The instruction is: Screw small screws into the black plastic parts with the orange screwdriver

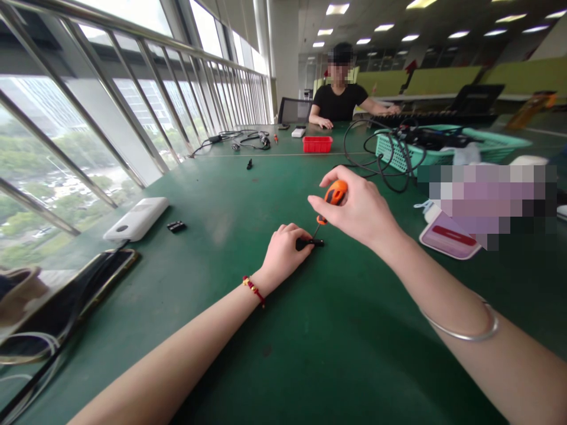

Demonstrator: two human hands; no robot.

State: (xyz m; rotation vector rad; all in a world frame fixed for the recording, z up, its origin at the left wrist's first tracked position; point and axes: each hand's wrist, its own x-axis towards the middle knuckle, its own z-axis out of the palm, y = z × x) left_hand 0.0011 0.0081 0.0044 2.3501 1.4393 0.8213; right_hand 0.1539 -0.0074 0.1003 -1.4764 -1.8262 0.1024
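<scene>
Your left hand [287, 251] pinches one small black part [317, 242] on the green table [248, 354]; your right hand [357, 206] curls around one orange-and-black screwdriver [335, 195], its tip at that part. Farther out sit one white power bank [138, 219] and one red basket [317, 144].

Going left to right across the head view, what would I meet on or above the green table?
White device, stubby black piece, tiny black piece, left hand, orange screwdriver, green basket.
</scene>
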